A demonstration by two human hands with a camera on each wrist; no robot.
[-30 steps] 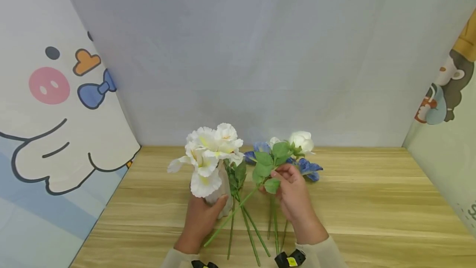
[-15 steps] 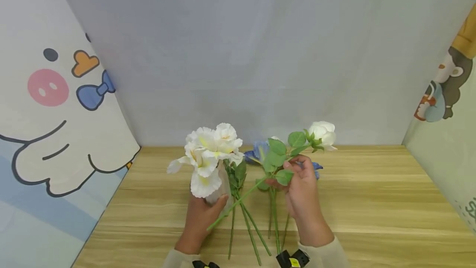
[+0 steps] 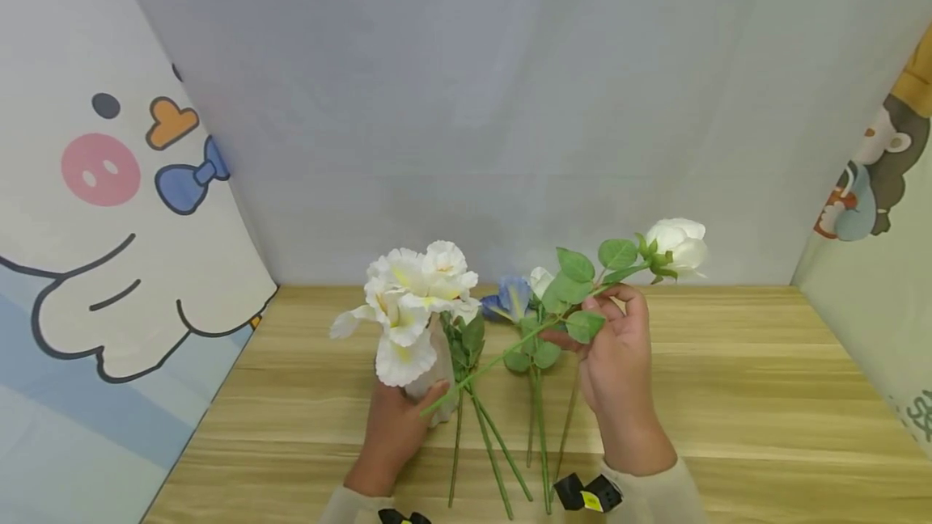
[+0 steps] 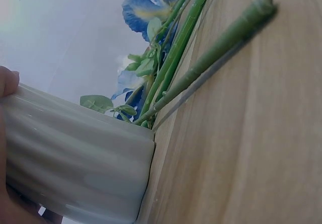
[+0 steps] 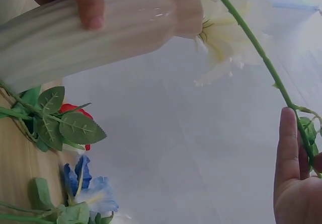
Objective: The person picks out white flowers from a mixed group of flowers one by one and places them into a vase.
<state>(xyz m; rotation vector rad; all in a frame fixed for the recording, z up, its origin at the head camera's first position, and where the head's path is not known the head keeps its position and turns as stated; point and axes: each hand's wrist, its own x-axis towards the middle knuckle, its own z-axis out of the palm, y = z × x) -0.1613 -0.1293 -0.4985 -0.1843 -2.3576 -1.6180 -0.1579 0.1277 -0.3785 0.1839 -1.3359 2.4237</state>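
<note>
My left hand (image 3: 396, 427) grips a white fluted vase (image 4: 80, 153) that stands on the table. Large white, yellow-centred flowers (image 3: 411, 289) fill the vase's mouth and hide most of it in the head view. My right hand (image 3: 619, 362) pinches the green stem of a white rose (image 3: 677, 245) just below its leaves (image 3: 575, 289). The rose's bloom points up to the right, and its bare stem slants down left, its end overlapping my left thumb in the head view. In the right wrist view the stem (image 5: 261, 53) crosses in front of the white petals at the vase's mouth.
Between my hands, several loose stems (image 3: 495, 443) lie on the wooden table (image 3: 743, 395). Blue flowers (image 3: 510, 297) and another white bloom (image 3: 540, 281) lie behind them, and a red flower (image 5: 75, 110) shows beside the vase. A grey backdrop (image 3: 510, 103) rises at the table's back edge.
My right hand has moved right and up with the white rose, lifting its bloom away from the blue flowers and swinging the stem end up. My left hand stays on the vase.
</note>
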